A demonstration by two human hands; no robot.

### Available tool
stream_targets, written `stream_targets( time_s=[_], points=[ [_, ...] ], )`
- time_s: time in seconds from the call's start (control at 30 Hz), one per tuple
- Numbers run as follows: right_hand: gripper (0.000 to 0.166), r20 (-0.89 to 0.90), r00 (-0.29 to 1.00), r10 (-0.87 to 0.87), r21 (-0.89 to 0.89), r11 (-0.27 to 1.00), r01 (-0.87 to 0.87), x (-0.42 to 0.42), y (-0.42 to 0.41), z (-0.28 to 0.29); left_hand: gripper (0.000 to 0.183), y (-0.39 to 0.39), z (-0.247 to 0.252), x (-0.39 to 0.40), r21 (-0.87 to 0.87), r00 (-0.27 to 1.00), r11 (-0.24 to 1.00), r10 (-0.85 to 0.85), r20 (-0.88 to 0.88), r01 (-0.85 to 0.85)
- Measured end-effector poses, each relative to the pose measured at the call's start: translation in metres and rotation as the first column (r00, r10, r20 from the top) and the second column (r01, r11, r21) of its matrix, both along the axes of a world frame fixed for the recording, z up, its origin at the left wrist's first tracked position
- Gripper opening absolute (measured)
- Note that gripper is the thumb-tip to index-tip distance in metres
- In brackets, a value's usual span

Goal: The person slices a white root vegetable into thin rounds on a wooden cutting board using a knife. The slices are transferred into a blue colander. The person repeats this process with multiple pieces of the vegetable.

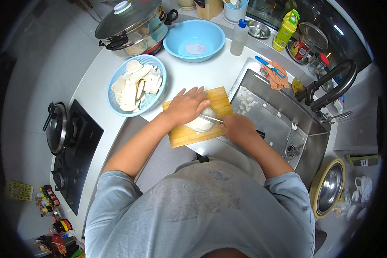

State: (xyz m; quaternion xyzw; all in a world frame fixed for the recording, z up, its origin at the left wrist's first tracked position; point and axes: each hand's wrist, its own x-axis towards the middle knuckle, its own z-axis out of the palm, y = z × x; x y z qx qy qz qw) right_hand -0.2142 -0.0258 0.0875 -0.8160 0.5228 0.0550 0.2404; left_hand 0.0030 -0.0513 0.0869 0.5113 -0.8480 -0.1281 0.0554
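A thick piece of peeled white vegetable (198,124) lies on a bamboo cutting board (181,138), which overlaps the counter's front edge beside the sink. My left hand (187,104) presses over the vegetable's far left side, fingers stretched forward, thumb close to the blade. Part of the vegetable is hidden beneath that palm. In my right hand (240,129) is a kitchen knife (212,119), its blade across the vegetable and pointing left; the handle is mostly covered by my fingers. Beyond my left wrist, a light-blue plastic colander (151,60) holds several white vegetable slices (129,93).
The steel sink (267,109) with white scraps adjoins the board's right side; a dark faucet (335,84) overhangs it. Behind are a blue basin (213,45), a lidded steamer pot (138,35) and a squeeze bottle (238,40). A peeler (271,67) rests on an orange cloth (279,82). A cooktop (87,129) is left.
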Motion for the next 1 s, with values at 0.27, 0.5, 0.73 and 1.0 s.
stream_targets(
  time_s=[0.27,0.5,0.73,1.0],
  points=[
    [0.040,0.020,0.998,0.056,-0.005,0.998,-0.056,-0.004,-0.006,0.012,0.067,-0.011,-0.004,-0.004,0.279,0.977,0.945,0.199,-0.081,-0.169],
    [0.084,0.545,0.755,0.364,-0.678,0.721,0.143,0.000,0.000,0.137,0.059,-0.003,0.007,0.007,0.299,0.975,0.929,0.213,0.056,-0.220],
    [0.100,0.219,0.957,0.190,-0.399,0.913,-0.090,0.019,-0.014,-0.032,0.055,-0.001,0.006,-0.017,0.069,0.974,0.973,0.217,0.068,-0.222],
    [0.105,0.366,0.847,0.386,-0.719,0.695,-0.007,0.040,-0.014,0.091,0.051,0.000,-0.018,0.020,-0.005,0.968,0.968,0.250,0.025,-0.250]
  ],
)
